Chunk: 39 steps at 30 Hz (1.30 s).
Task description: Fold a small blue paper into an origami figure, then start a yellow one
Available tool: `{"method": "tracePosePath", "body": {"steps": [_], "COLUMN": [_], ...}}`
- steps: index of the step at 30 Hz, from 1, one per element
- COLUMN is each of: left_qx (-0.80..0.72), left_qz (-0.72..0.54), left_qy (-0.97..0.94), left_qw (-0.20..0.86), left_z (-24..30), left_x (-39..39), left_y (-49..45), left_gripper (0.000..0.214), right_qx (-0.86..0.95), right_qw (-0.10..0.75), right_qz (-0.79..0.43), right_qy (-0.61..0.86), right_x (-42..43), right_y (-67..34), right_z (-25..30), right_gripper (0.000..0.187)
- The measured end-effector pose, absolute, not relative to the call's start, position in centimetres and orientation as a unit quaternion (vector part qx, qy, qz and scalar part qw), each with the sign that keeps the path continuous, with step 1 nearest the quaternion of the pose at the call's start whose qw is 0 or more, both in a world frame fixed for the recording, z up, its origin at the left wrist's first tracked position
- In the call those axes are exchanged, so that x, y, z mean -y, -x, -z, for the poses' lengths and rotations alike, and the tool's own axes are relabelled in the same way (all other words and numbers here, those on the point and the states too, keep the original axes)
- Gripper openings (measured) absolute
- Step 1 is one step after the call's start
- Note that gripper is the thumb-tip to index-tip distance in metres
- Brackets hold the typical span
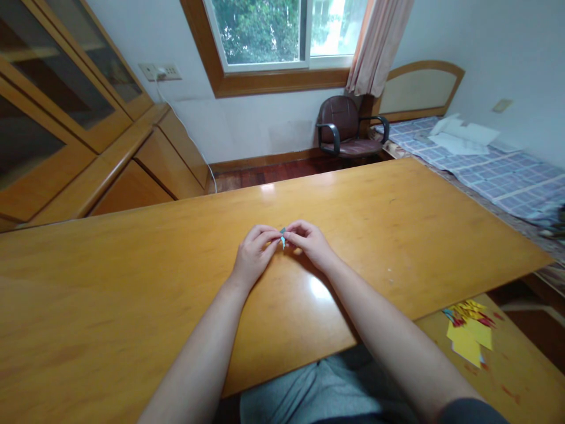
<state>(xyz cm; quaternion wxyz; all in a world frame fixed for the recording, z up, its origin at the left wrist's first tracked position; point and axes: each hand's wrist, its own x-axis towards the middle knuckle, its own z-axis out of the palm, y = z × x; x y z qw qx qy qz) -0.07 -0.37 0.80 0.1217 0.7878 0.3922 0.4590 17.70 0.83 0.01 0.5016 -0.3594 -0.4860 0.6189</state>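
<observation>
Well, the left hand [256, 253] and the right hand [311, 241] are close together near the middle of the frame, over a big wood table [110, 282]. Between them is a tiny blue paper [283, 238] — it sits right at the fingertips. The left hand has its thumb and first finger pinched on the paper from the left side. The right hand pinches it from the right, with its other fingers curled in. Both hands are nearly closed at the tips. The paper is too small to tell its shape, but one thin end points down.

At the bottom of the frame is a lap in gray cloth [295, 388]. In the lower right is a low table [529, 377] with yellow sheets [465, 351] on it. A pile of small bits [472, 308], yellow, red and blue, lies just above the sheets.

Up in the upper left stands a wood cupboard [128, 188] with glass doors. A white cord [188, 131] hangs from the wall beside it. At the top are a window [260, 32] and a pink curtain [379, 47]. A brown chair [338, 121] and a bed [477, 182] — with a checked sheet — are in the upper right.
</observation>
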Motion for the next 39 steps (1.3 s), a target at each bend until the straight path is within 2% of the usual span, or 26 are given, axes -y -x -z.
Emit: {"method": "tracePosePath", "body": {"steps": [21, 39], "left_qx": [-0.398, -0.388], "left_qz": [-0.477, -0.515], "left_qy": [-0.774, -0.750], "left_qw": [0.123, 0.147], "left_z": [-1.0, -1.6], "left_x": [0.6, 1.1], "left_y": [-0.2, -0.7], "left_gripper": [0.010, 0.007], "right_qx": [0.498, 0.593], "right_qw": [0.515, 0.529], "right_qz": [-0.589, -0.460], "right_qy": [0.375, 0.396], "right_x": [-0.5, 0.0], "right_y": [-17.3, -17.4], "right_z": [-0.3, -0.1], "right_gripper": [0.039, 0.019]}}
